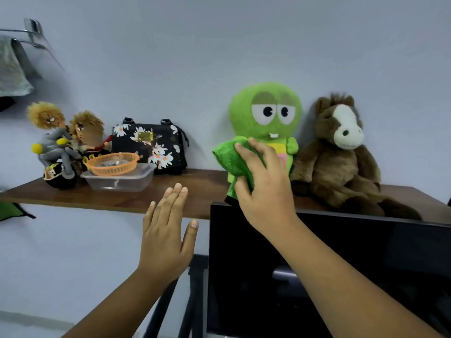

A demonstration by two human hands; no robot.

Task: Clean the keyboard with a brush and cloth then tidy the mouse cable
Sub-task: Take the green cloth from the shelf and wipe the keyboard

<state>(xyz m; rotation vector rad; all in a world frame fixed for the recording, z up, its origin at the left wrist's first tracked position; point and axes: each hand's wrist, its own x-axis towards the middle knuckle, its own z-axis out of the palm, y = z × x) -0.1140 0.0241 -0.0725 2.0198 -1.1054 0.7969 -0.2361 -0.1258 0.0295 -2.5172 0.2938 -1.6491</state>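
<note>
My right hand (264,184) grips a bunched green cloth (228,158) with a dark hem, held up in front of the wooden shelf (136,198) and just above the top edge of the black monitor (341,252). My left hand (167,230) is raised to the left of the monitor, fingers straight and together, thumb apart, holding nothing. The keyboard, the brush, the mouse and its cable are out of view.
On the shelf stand a green plush toy (268,111), a brown plush horse (341,152), a floral black bag (148,142), an orange basket (113,163) in a clear plastic tub (119,180) and dolls on a toy motorbike (58,147). A towel rail (26,35) hangs top left.
</note>
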